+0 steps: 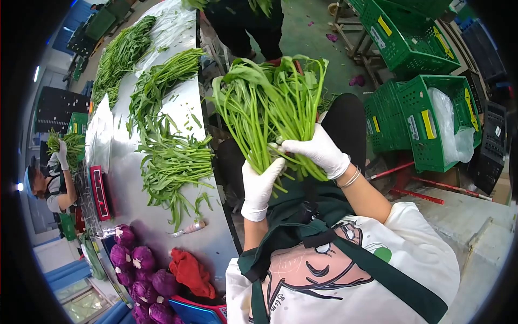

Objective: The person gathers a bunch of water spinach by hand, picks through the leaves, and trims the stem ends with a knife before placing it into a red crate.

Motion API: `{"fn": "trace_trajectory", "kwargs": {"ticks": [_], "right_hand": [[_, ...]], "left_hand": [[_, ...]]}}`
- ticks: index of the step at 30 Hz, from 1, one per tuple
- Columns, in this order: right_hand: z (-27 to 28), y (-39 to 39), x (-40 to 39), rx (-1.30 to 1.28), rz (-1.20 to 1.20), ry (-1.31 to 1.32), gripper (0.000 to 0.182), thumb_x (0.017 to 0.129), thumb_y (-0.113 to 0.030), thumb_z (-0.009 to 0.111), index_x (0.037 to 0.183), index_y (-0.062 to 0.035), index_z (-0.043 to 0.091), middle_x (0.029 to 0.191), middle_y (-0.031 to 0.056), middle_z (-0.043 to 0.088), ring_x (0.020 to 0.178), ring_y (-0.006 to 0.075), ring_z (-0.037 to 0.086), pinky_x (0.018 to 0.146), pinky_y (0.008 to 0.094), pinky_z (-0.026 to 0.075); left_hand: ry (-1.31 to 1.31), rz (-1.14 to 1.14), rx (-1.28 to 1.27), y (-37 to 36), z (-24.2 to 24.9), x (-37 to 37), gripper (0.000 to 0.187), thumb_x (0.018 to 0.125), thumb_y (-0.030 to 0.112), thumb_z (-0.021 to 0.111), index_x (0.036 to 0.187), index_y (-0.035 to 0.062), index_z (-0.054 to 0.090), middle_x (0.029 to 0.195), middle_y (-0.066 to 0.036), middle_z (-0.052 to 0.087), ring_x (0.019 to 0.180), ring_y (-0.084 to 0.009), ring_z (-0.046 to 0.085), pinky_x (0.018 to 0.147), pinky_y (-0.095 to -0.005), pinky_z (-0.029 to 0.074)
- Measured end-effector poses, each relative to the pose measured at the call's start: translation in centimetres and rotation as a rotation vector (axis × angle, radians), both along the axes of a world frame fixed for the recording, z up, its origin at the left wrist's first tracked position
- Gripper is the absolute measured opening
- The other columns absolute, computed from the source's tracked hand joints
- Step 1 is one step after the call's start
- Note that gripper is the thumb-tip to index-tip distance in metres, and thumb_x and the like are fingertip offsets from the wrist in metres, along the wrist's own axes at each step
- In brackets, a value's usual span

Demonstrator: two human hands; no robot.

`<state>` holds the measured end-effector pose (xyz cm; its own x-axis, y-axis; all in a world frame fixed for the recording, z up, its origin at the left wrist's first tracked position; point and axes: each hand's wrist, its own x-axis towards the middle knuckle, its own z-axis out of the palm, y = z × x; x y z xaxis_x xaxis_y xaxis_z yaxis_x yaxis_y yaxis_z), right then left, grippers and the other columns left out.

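Observation:
My left hand [261, 186], in a white glove, is closed round the stems of one bunch of water spinach [245, 121]. My right hand [319, 152], also gloved, grips a second bunch of water spinach [297, 102] by its lower stems. Both bunches are held up side by side over my lap, leaves pointing away from me, and their tops overlap. To the left, a loose pile of water spinach [178, 159] lies on the metal table [156, 216]. A knife with a wrapped handle [191, 227] rests on the table near its front edge.
More greens [124, 54] lie farther along the table. Purple cabbages [144, 291], a red cloth [191, 272] and a red-framed device [100, 191] are at the left. Green crates [440, 124] stand at the right. One person stands ahead; another [54, 189] holds greens across the table.

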<state>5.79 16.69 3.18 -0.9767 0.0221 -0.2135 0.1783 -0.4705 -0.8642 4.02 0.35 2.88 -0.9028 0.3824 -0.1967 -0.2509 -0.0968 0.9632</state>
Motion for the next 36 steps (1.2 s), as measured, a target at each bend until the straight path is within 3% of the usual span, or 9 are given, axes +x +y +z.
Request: {"fn": "trace_trajectory", "kwargs": {"ticks": [7,8,10,16,18,20,22,30,36], "right_hand": [[-0.2,-0.8,-0.2,0.057,-0.018,0.085,0.032,0.082,-0.015,0.064,0.108,-0.001,0.053,0.095,0.0045,0.059,0.077,0.0092,0.055,0.069,0.0244,0.047],[0.4,-0.4,0.1,-0.005,0.135,-0.03,0.039,0.079,-0.015,0.067,0.111,0.0,0.051,0.096,0.0045,0.059,0.082,0.0101,0.055,0.072,0.0246,0.047],[-1.0,-1.2,0.0,0.182,0.059,0.17,0.042,0.077,-0.014,0.069,0.111,0.0005,0.051,0.095,0.0039,0.059,0.083,0.01,0.055,0.069,0.0234,0.048],[-0.1,1.7,0.2,0.095,0.086,-0.034,0.025,0.075,-0.009,0.068,0.096,0.0002,0.055,0.073,0.001,0.056,0.057,0.0085,0.053,0.051,0.0213,0.042],[-0.7,3.7,0.3,0.148,0.066,-0.049,0.025,0.075,-0.008,0.068,0.096,0.0,0.056,0.072,0.0006,0.055,0.056,0.0076,0.051,0.051,0.0212,0.042],[-1.3,5.7,0.9,0.089,0.017,-0.025,0.029,0.075,-0.01,0.068,0.099,-0.0004,0.055,0.074,0.0015,0.056,0.055,0.0075,0.051,0.05,0.021,0.042],[-0.9,7.1,1.3,0.166,-0.048,-0.034,0.032,0.076,-0.011,0.069,0.102,-0.0002,0.053,0.075,0.0025,0.056,0.055,0.0074,0.052,0.048,0.0207,0.042],[0.3,11.7,2.6,0.294,-0.256,-0.011,0.035,0.075,-0.014,0.068,0.104,0.0006,0.054,0.075,0.0024,0.056,0.057,0.0075,0.051,0.052,0.0199,0.042],[0.6,8.6,1.8,0.23,-0.269,0.082,0.028,0.076,-0.011,0.07,0.099,-0.0023,0.056,0.078,0.0022,0.059,0.06,0.0073,0.053,0.056,0.0203,0.044]], "left_hand": [[0.02,0.044,0.054,0.3,-0.4,-0.2,0.029,0.08,0.002,0.061,0.107,-0.0022,0.051,0.09,-0.008,0.061,0.071,-0.014,0.059,0.063,-0.0237,0.049],[0.049,0.026,-0.014,0.3,-0.8,-0.1,0.029,0.081,0.003,0.061,0.107,-0.0023,0.05,0.088,-0.008,0.06,0.071,-0.0134,0.06,0.064,-0.0239,0.049],[0.137,0.028,-0.003,0.6,-1.4,0.0,0.026,0.08,0.002,0.06,0.104,-0.0026,0.052,0.085,-0.007,0.06,0.072,-0.0119,0.059,0.065,-0.0236,0.048],[-0.066,0.039,-0.086,-1.9,0.7,-1.7,0.026,0.077,0.007,0.062,0.1,-0.003,0.055,0.074,-0.003,0.056,0.055,-0.0075,0.049,0.05,-0.0209,0.039],[-0.183,0.068,0.165,-4.4,1.1,-2.8,0.033,0.081,0.015,0.058,0.107,-0.0039,0.05,0.074,-0.001,0.05,0.055,-0.0071,0.044,0.048,-0.0203,0.035],[-0.28,0.091,0.768,-6.5,0.7,-3.7,0.033,0.085,0.014,0.052,0.112,-0.0035,0.044,0.08,-0.003,0.045,0.057,-0.0081,0.038,0.049,-0.0207,0.034],[-0.24,0.056,0.976,-7.3,0.9,-4.4,0.031,0.087,0.012,0.048,0.113,-0.0032,0.041,0.085,-0.004,0.042,0.061,-0.0093,0.035,0.05,-0.0209,0.034],[-0.342,0.189,1.179,-8.6,1.0,-6.8,0.025,0.091,0.012,0.045,0.11,-0.0051,0.045,0.081,-0.002,0.042,0.061,-0.008,0.033,0.051,-0.021,0.032],[-0.281,0.257,0.516,0.8,0.7,-4.1,0.024,0.082,0.008,0.062,0.103,0.0039,0.052,0.08,-0.004,0.057,0.056,-0.0076,0.047,0.045,-0.02,0.038]]}}
